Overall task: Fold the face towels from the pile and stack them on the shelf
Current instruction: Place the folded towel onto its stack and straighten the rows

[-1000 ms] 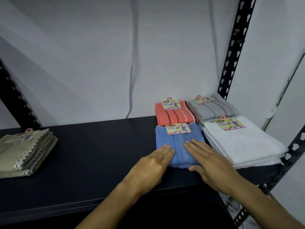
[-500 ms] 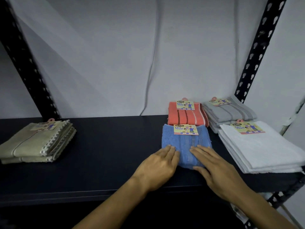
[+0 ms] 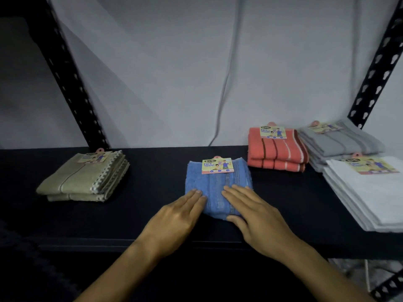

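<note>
A folded blue face towel [image 3: 218,186] with a yellow label lies on the black shelf [image 3: 152,171], a little left of the orange stack. My left hand [image 3: 174,221] lies flat on the towel's near left corner, fingers stretched forward. My right hand [image 3: 257,216] lies flat on its near right part, with the thumb at the front edge. Neither hand grips the cloth; both rest on top of it.
An olive towel stack [image 3: 82,179] sits at the left. An orange striped stack [image 3: 277,149], a grey stack [image 3: 340,142] and a white stack [image 3: 370,197] fill the right end. Black perforated uprights stand at the back left [image 3: 72,88] and back right [image 3: 377,68].
The blue towel has slid left under both hands, from directly in front of the orange stack to its left. My view has also swung left, bringing the olive stack in fully.
</note>
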A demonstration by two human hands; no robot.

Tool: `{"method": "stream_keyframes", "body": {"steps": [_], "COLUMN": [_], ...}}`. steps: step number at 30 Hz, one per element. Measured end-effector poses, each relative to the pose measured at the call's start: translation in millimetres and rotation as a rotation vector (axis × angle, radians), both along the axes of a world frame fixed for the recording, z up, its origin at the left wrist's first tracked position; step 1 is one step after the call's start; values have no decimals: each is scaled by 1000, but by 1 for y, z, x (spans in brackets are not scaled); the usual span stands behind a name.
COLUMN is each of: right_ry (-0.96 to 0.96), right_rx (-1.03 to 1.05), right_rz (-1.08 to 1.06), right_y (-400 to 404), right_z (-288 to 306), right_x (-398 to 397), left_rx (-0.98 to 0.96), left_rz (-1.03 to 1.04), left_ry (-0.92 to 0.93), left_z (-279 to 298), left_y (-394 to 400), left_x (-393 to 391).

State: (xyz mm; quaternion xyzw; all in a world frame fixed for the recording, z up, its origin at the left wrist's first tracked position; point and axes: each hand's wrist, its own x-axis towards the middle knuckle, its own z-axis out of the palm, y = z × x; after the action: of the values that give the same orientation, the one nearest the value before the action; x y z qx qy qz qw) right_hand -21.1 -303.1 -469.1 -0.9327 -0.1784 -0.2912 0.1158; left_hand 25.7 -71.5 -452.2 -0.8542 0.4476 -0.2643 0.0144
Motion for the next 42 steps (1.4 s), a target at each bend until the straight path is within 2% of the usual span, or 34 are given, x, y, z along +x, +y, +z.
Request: {"method": "stream_keyframes", "body": {"steps": [9, 13, 15, 17, 19, 28, 39, 42], "right_ry": [137, 276, 356, 515, 633, 676, 666, 663], "right_rx": [87, 459, 695, 917, 1007, 1065, 1003, 989], "right_rz": [132, 166, 97, 30, 8, -36, 20, 17], "right_y": [73, 70, 68, 67, 71, 99, 151, 161], "right_z": [8, 19, 23, 25, 24, 12, 9, 8], "right_x": [41, 41, 48, 61, 71, 90, 116, 122], "left_rx": [-179, -246, -231, -185, -137, -90, -81, -45], "left_rz": [173, 247, 288, 308, 319, 334, 449, 473], "left_ry": [141, 194, 219, 259, 288, 320, 253, 179], "left_z": [-1, 4, 5, 6, 4, 0, 0, -2], "left_y": [70, 60, 50, 42, 38, 58, 94, 103], "left_x": [18, 17, 18, 19, 20, 28, 45, 51]}}
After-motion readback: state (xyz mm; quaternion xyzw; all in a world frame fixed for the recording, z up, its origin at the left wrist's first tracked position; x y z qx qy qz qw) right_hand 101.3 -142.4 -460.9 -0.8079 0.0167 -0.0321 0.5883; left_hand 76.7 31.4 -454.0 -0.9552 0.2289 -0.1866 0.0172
